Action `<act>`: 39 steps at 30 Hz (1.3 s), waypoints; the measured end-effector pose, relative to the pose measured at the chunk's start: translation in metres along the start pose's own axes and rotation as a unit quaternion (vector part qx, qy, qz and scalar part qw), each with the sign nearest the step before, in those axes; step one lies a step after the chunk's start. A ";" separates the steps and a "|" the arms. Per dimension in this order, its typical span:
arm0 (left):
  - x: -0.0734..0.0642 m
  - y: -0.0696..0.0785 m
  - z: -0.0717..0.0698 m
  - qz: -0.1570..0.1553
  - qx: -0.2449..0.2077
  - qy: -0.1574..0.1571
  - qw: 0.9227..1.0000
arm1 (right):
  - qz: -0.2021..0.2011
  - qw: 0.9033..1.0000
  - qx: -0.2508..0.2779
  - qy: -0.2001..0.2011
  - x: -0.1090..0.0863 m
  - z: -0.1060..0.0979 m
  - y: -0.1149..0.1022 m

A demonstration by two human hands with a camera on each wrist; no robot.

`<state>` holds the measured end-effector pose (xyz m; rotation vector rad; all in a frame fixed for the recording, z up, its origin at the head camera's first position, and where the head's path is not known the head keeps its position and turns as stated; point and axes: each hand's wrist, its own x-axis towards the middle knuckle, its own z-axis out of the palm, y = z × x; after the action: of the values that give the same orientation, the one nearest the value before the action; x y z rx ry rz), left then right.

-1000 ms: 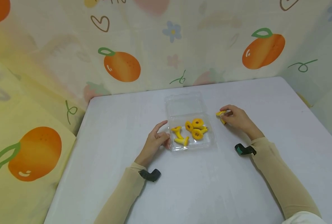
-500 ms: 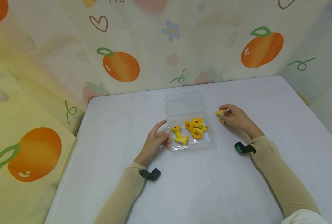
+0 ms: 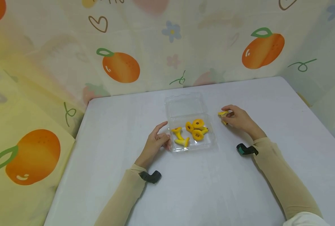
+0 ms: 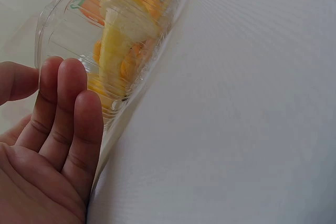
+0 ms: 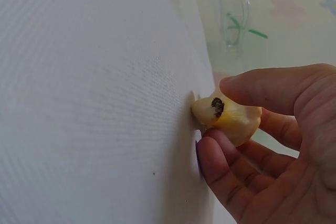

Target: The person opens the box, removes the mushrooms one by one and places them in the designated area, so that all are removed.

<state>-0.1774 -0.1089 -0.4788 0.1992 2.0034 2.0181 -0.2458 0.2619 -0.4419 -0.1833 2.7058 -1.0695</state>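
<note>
A clear plastic box (image 3: 194, 144) stands on the table with its lid folded back, holding several yellow mushrooms (image 3: 197, 135) with trumpet-shaped caps. At its left wall is my left hand (image 3: 155, 142); in the left wrist view the fingertips (image 4: 73, 72) lie against the plastic, fingers slightly bent. My right hand (image 3: 238, 120), to the right of the box, pinches another yellow mushroom (image 5: 236, 121) between thumb and fingers. A dark spot marks the pale stem end of that mushroom, which is at or just above the tabletop; contact cannot be made out.
The open lid (image 3: 186, 106) lies flat behind the box. A white cloth covers the table (image 3: 201, 188), and a fruit-print curtain (image 3: 150, 40) hangs along its back and sides. A black wrist camera (image 3: 246, 149) sticks out from the right sleeve.
The head view has shifted very slightly. Both hands stay in place, the left at the box and the right with the mushroom pinched in it.
</note>
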 end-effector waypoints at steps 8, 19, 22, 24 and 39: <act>0.000 0.000 0.000 0.000 0.003 -0.001 1.000 | 0.007 1.000 0.001 0.000 0.001 -0.001 0.002; 0.000 0.000 0.000 -0.002 0.005 -0.002 1.000 | 0.015 1.000 0.012 0.002 -0.002 -0.008 0.002; 0.000 0.000 0.000 -0.003 0.006 -0.002 1.000 | 0.019 1.000 0.010 -0.001 -0.002 -0.011 0.002; 0.000 0.000 0.000 -0.003 0.007 -0.001 1.000 | 0.021 1.000 0.005 -0.001 -0.002 -0.013 0.002; 0.001 0.000 0.000 -0.005 0.008 0.000 1.000 | 0.013 1.000 0.002 0.023 -0.011 -0.023 -0.005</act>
<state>-0.1780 -0.1088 -0.4787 0.1940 2.0161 1.9974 -0.2409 0.2755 -0.4203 -0.1249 2.7389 -1.0850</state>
